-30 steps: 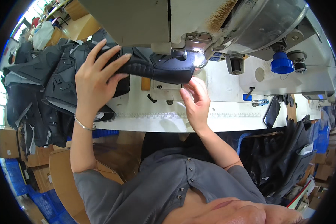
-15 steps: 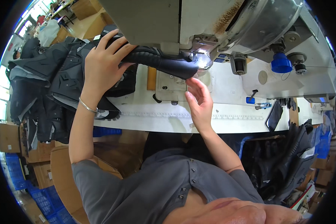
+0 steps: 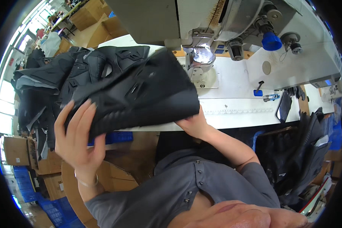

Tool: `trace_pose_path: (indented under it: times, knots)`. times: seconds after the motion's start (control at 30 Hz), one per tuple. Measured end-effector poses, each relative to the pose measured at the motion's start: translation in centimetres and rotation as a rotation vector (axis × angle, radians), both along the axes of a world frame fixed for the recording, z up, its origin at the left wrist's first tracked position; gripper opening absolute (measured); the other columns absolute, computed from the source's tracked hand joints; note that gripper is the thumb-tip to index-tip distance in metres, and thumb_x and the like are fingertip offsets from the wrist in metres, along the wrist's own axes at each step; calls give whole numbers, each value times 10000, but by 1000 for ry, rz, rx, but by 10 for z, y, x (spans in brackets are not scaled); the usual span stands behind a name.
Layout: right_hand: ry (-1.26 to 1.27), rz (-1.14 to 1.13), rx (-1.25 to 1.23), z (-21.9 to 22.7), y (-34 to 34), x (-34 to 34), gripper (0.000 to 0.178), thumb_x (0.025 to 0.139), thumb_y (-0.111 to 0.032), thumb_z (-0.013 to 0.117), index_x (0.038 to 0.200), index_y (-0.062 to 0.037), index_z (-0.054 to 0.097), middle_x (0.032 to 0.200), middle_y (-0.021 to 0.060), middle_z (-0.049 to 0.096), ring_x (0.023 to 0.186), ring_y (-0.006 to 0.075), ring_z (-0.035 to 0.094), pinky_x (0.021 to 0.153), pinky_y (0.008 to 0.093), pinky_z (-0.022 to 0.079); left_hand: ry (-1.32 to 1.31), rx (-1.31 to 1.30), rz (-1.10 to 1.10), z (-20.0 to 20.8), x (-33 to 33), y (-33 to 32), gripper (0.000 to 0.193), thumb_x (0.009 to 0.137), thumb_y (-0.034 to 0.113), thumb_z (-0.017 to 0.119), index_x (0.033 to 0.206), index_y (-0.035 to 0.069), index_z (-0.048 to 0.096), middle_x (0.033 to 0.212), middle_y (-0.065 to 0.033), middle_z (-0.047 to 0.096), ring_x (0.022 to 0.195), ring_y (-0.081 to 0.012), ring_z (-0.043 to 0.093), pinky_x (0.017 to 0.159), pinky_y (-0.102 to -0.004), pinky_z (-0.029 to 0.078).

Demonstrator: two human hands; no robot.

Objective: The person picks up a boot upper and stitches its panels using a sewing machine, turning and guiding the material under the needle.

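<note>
A black boot upper with moulded panels is held tilted above the front of the white table, apart from the sewing machine's needle area. My left hand grips its lower left end, fingers over the near face and thumb at the lower edge. At the right end my right hand holds the lower corner; most of its fingers are hidden behind the upper. A silver bracelet circles my left wrist. The machine's lamp shines on the presser foot area.
More black boot uppers are heaped on the left of the table. At right lie a blue-handled tool and a phone. Further black pieces hang below right. A cardboard box stands below left.
The boot upper has come away from the needle area toward me and turned its broad panel up. My left hand moved down and left; my right hand moved down and took its right corner.
</note>
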State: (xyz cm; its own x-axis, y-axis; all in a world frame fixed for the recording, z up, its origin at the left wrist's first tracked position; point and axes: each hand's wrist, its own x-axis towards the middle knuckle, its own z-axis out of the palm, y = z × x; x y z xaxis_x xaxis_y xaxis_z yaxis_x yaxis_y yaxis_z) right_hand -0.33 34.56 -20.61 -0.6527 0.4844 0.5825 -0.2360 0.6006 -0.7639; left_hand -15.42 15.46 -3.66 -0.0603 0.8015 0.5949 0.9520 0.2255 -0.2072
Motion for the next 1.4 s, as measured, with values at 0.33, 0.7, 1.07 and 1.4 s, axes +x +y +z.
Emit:
trace_pose_path:
  times: [0.33,0.7,1.07,1.4]
  knots:
    - [-434,449,151,107,9,27,236,817,-184,667,833,-1,518,671,193,534,669,407,530,573,438,400,-774,-422,-230,11,-26,-2,1068,527,692,665,1340,38,436,1395,-135,425,1313,-316,371,1057,-425,309]
    - [-558,192,-331,51,73,19,243,856,-173,624,994,26,610,762,112,616,723,107,543,699,277,447,-1480,-432,-390,-109,-68,217,417,977,305,443,865,-40,650,779,-73,642,803,-112,591,835,-367,484]
    - [-77,149,-826,38,76,15,213,895,-75,572,1061,50,620,948,41,647,826,64,558,752,216,461,-53,-330,-588,-81,-105,224,260,920,242,536,941,-1,629,766,-71,635,783,-213,626,726,-356,490]
    - [276,31,-972,21,45,-1,209,913,-120,592,1049,38,606,964,33,645,838,67,562,771,213,455,-77,-715,-26,-51,6,55,786,646,223,727,1368,177,417,1435,-124,331,1337,-343,296,1045,-625,215]
